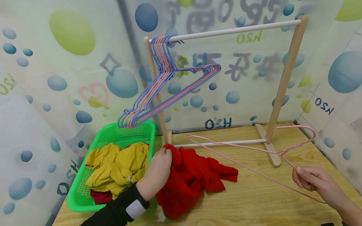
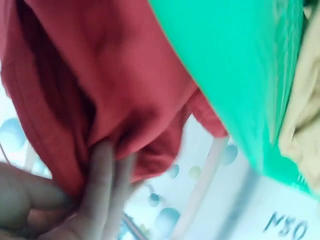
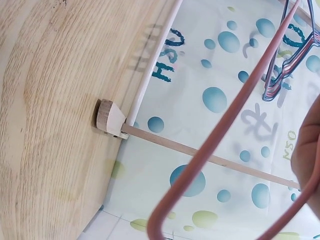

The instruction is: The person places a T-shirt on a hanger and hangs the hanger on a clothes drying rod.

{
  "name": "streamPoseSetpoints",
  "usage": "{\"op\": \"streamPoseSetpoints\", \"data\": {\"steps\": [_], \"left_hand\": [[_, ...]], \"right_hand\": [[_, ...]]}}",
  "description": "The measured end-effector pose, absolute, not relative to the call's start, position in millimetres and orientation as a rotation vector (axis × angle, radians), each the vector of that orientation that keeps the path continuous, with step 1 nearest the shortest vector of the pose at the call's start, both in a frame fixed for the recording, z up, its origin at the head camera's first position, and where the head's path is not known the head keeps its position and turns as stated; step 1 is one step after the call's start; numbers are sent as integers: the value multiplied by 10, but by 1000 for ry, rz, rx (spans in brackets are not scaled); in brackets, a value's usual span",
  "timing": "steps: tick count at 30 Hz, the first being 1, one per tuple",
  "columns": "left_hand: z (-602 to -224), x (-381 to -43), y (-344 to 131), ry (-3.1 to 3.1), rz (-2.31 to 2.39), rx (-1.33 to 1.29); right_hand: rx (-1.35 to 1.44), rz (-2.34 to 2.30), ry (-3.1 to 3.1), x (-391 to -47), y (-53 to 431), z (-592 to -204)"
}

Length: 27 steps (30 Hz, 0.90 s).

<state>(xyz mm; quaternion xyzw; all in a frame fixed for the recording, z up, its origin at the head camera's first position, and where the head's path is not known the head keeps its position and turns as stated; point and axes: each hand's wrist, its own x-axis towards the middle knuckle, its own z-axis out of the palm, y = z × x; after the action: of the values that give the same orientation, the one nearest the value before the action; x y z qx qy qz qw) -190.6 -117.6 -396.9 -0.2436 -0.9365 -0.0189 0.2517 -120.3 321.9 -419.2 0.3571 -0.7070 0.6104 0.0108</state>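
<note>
At the middle of the table, my left hand (image 1: 157,171) pinches the upper edge of a crumpled red garment (image 1: 192,177). The left wrist view has the thumb and fingers closed on the folded red cloth (image 2: 130,65). Most of the garment lies bunched on the wood, with one end stretched out to the right. On the right side, my right hand (image 1: 317,184) grips a pink clothes hanger (image 1: 283,151) by one shoulder. The hanger is tilted above the table, its hook pointing away and its long bar slanting toward me. Close up, the pink wire (image 3: 215,135) crosses the right wrist view.
A green basket (image 1: 76,205) with yellow and dark red clothes stands left of the red garment. Behind is a wooden-post rack (image 1: 286,76) with a white top rail (image 1: 238,30). Several blue and pink hangers (image 1: 165,70) hang at the rail's left end.
</note>
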Motion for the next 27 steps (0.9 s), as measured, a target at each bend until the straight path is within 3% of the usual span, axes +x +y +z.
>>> {"op": "streamPoseSetpoints", "data": {"steps": [9, 16, 21, 27], "left_hand": [[-3582, -1890, -1271, -2522, -1434, -522], [-3349, -1877, -1321, -2065, -2541, -564], [-3274, -1870, -1339, -1960, -2720, -641], [-3294, -1884, -1349, -2209, -2446, -639]], "right_hand": [[1168, 1973, -2148, -1216, 3242, -4220], [1234, 2043, -2025, -1238, 3252, -4251], [1258, 2037, -2004, -1235, 3235, -4230], [1289, 2034, -1996, -1246, 3215, -4229]]}}
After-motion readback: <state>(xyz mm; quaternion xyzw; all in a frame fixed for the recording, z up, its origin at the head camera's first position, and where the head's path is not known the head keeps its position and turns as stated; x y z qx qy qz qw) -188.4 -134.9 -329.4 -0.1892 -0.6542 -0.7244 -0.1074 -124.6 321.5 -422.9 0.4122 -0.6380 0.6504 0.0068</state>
